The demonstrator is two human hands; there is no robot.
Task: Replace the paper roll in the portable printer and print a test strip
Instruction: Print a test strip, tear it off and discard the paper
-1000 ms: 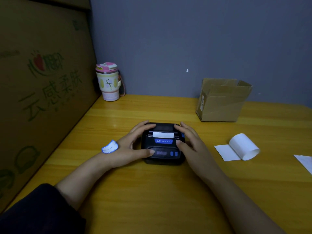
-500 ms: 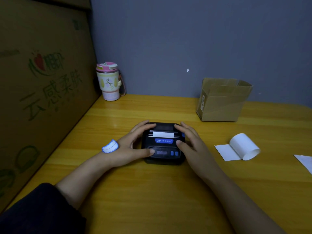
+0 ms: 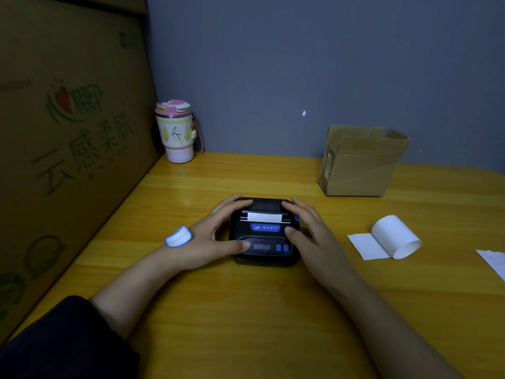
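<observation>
My left hand [image 3: 207,239] rests against the left side of the portable printer [image 3: 263,232], fingers spread and curved over its rear left corner, thumb tip laid on the front panel beside the small display. My right hand [image 3: 311,233] mirrors it on the right side: fingers extended over the rear right corner, thumb touching the right edge of the lid. Both hands are loosely open and cup the housing between them; neither is closed around anything. The printer sits flat on the yellow wooden table [image 3: 246,310]. Between my fingertips, a short white paper strip [image 3: 264,216] protrudes from the lid slot. A blue-edged label sticker [image 3: 178,236] adheres to the back of my left hand near the wrist.

To the right of my right hand, well apart from it, lies a partly unrolled paper roll [image 3: 393,236]. Beyond my right fingers stands an open cardboard box [image 3: 360,162]; beyond my left fingers, far off, a pink-lidded cup [image 3: 177,131].
</observation>
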